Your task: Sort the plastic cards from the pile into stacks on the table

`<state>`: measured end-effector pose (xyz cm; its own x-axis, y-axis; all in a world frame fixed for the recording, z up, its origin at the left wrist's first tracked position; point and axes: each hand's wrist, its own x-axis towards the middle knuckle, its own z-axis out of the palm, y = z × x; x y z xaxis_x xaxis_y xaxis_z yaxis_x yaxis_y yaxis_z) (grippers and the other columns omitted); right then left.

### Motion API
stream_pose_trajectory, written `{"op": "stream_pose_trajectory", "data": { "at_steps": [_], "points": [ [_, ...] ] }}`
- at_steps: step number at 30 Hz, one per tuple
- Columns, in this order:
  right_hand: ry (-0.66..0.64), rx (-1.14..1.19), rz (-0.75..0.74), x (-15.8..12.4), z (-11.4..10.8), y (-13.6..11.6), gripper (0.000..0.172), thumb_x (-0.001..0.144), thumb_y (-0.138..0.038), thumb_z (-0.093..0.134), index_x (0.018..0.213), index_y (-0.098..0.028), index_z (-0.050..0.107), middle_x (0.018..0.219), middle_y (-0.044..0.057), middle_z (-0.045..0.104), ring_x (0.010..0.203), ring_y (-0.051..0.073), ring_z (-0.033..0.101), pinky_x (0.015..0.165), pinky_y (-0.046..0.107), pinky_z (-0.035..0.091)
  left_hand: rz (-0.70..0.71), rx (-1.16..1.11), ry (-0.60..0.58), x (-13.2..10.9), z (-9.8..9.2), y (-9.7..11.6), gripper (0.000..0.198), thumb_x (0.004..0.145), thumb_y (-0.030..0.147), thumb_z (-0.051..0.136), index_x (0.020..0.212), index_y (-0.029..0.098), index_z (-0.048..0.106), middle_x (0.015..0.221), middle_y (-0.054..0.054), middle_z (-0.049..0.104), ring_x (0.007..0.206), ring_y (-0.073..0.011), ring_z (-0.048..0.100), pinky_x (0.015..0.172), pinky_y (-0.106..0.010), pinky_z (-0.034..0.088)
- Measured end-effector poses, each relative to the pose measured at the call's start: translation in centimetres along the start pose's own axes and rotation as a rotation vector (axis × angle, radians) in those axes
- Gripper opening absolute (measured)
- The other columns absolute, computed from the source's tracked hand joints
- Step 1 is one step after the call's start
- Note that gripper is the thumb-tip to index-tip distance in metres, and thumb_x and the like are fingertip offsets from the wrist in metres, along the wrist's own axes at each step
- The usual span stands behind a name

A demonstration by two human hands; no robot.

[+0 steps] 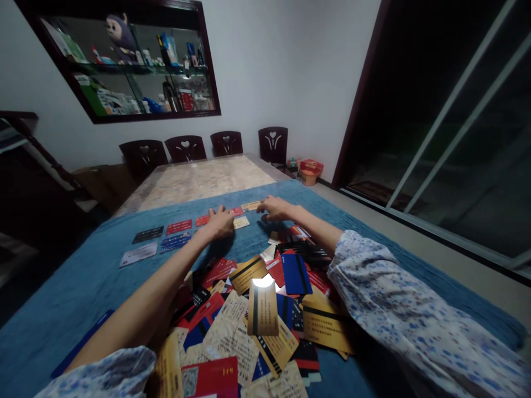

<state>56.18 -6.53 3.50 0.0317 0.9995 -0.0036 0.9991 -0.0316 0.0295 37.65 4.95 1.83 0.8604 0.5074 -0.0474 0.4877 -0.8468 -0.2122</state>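
Note:
Cards lie in two rows on a blue cloth. My left hand reaches over the rows with its fingers apart, resting between a red card and a cream card, and hiding part of the rows. At the right end of the far row, the fingertips of my right hand touch the edge of a yellowish card that lies flat; its fingers are bent and apart. Farther left are a black card, another red card, a blue card and a silver card.
Between my forearms spreads a loose heap of mixed cards, with a gold card and a dark blue card on top. Another blue card lies under my left forearm. Dark chairs stand beyond the table's marble-patterned far end.

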Motion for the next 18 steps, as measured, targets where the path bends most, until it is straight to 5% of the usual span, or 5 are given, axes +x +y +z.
{"op": "stream_pose_trajectory", "data": {
  "at_steps": [8,18],
  "points": [
    [0.080,-0.004,0.026,-4.7,0.9,3.6,0.031,0.086,-0.020,0.060,0.113,-0.023,0.075,0.107,0.007,0.074,0.105,0.025,0.056,0.075,0.029,0.039,0.095,-0.036,0.092,-0.2,-0.5,2.1,0.030,0.077,0.012,0.051,0.097,0.018,0.074,0.122,-0.016,0.063,0.125,-0.0374,0.040,0.090,-0.053,0.035],
    [0.062,-0.039,0.120,-11.8,1.6,5.6,0.026,0.082,-0.015,0.058,0.100,-0.021,0.077,0.100,0.008,0.073,0.098,0.023,0.056,0.068,0.029,0.033,0.310,-0.167,0.224,-0.4,-1.7,8.6,0.033,0.076,0.011,0.056,0.102,0.020,0.074,0.117,-0.013,0.067,0.125,-0.0362,0.040,0.093,-0.054,0.030]
  ]
}}
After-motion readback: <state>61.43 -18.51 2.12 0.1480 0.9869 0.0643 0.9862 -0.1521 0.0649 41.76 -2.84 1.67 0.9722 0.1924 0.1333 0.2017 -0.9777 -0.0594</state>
